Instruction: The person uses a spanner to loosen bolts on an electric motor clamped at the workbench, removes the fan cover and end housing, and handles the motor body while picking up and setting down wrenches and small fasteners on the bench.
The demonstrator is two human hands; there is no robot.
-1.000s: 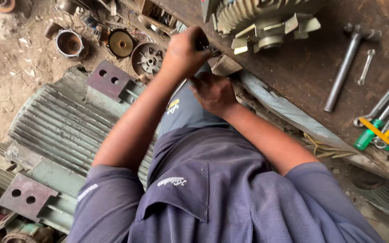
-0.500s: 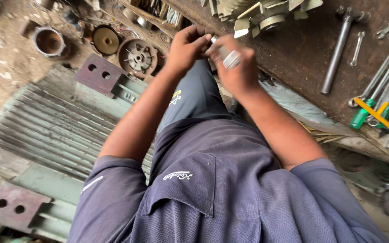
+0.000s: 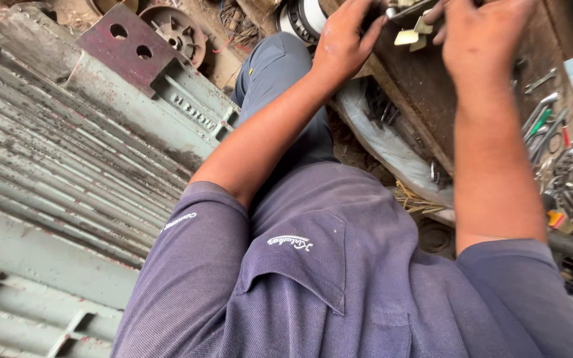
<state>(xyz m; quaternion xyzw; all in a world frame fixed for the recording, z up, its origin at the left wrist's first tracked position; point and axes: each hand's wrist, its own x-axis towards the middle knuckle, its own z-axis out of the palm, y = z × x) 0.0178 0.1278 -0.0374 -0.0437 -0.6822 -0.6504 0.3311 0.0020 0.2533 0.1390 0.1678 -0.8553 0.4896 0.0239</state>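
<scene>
A cluttered workshop with a dirt floor (image 3: 233, 63) fills the view, and a dark, rusty metal worktop (image 3: 426, 93) runs diagonally across the upper right. Both arms reach up to its far edge. The left hand (image 3: 346, 40) curls its fingers around a small grey metal part (image 3: 402, 10) at the top of the frame, gripping it from the left. The right hand (image 3: 482, 30) lies over the same part from the right with fingers bent; its back hides the grip, so I cannot tell whether it clamps the part or only rests on it. Just below the part lie pale cream metal tabs (image 3: 411, 36) on the worktop. A round black-and-white bearing-like ring (image 3: 303, 16) sits just left of the left hand.

To the left stands a large grey-green ribbed motor housing (image 3: 67, 166) with a rust-red mounting plate with two holes (image 3: 127, 43) on top; beyond it lies a round rusty end cover with a fan-like centre (image 3: 174, 33). On the right of the worktop lies a heap of spanners and green-handled screwdrivers (image 3: 545, 129). The person's dark blue shirt (image 3: 339, 278) and raised forearms block most of the lower view, hiding the worktop's near edge and what lies beneath.
</scene>
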